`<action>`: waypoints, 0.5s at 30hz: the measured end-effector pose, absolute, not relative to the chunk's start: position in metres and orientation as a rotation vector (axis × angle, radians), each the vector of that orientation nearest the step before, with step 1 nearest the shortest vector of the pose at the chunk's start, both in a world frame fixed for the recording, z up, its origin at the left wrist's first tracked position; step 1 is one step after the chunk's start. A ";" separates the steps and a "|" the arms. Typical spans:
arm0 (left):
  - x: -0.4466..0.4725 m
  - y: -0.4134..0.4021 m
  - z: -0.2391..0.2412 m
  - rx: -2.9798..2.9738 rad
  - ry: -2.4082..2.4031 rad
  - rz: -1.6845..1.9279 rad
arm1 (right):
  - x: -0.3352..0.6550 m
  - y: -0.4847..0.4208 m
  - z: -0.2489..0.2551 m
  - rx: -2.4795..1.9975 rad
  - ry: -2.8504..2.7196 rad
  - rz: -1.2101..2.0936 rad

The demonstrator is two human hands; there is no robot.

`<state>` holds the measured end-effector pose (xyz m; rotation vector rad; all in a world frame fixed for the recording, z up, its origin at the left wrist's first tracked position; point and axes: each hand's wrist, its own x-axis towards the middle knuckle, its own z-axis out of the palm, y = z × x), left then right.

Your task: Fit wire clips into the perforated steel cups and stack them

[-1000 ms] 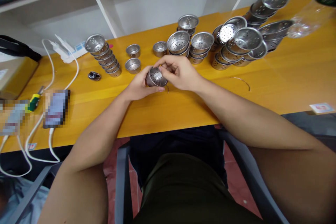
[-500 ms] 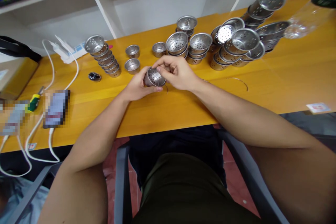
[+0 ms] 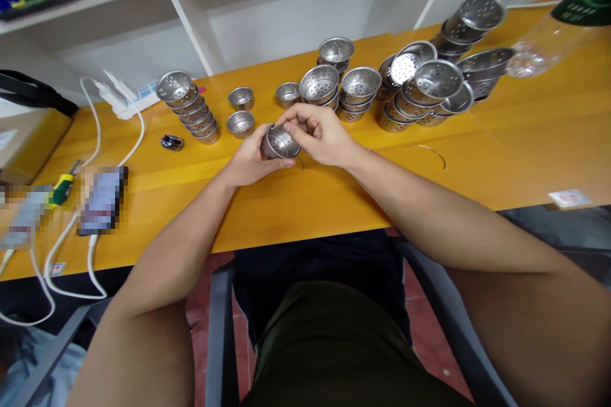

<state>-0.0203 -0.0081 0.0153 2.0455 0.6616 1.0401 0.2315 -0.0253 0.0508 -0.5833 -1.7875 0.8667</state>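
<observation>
A small perforated steel strainer cup [image 3: 280,142] is held just above the yellow table [image 3: 525,140], tilted with its open mouth facing me. My left hand [image 3: 251,159] cups it from below and the left, fingers wrapped round its wall. My right hand [image 3: 319,133] pinches at its rim from the right, fingertips closed on the edge. A thin wire piece [image 3: 302,164] shows just under the cup; I cannot tell whether either hand holds it.
Stacks of strainer cups stand behind my hands: a leaning stack [image 3: 191,108] at left, two small cups [image 3: 241,111], middle stacks [image 3: 334,86], a big pile [image 3: 434,86] at right. A curved wire [image 3: 429,151], a phone [image 3: 101,198], white cables [image 3: 90,140] and a clear bottle [image 3: 548,44] lie about.
Both hands keep the cup in the same grip and have barely shifted; the view has tipped slightly, so everything on the table sits a little lower in the frame.
</observation>
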 end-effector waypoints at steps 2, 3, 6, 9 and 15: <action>-0.023 -0.004 0.014 2.019 0.684 1.070 | 0.233 -0.024 0.050 -0.597 -1.752 0.885; -0.026 -0.001 0.014 2.025 0.712 1.099 | 0.234 -0.022 0.050 -0.620 -1.721 0.873; -0.043 0.010 0.017 2.143 0.871 1.223 | 0.248 -0.017 0.054 -0.700 -1.642 0.753; -0.063 0.021 0.024 2.258 1.095 1.377 | 0.275 -0.017 0.072 -0.774 -1.780 0.633; -0.074 0.037 0.024 2.131 1.282 1.387 | 0.326 -0.018 0.096 -1.069 -2.617 0.496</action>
